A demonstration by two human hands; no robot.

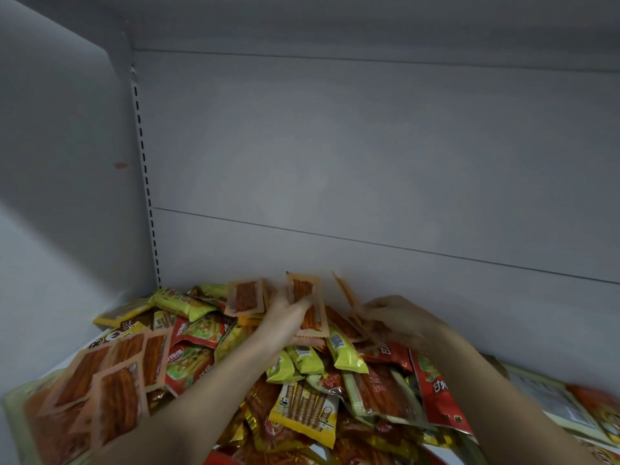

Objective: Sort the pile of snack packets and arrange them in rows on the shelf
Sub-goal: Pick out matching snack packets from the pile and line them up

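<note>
Orange packet stands upright, lengthwise, in left hand.

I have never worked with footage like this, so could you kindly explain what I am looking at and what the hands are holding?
There is no machine here: one camera on a person's head looks forward and down into a grey shelf. A mixed pile of snack packets in yellow, red and orange wrappers covers the shelf floor. The left hand holds up an orange packet showing reddish sticks, with another like it just beside. The right hand, blurred, has its fingers on a thin orange packet seen nearly edge-on.
</note>
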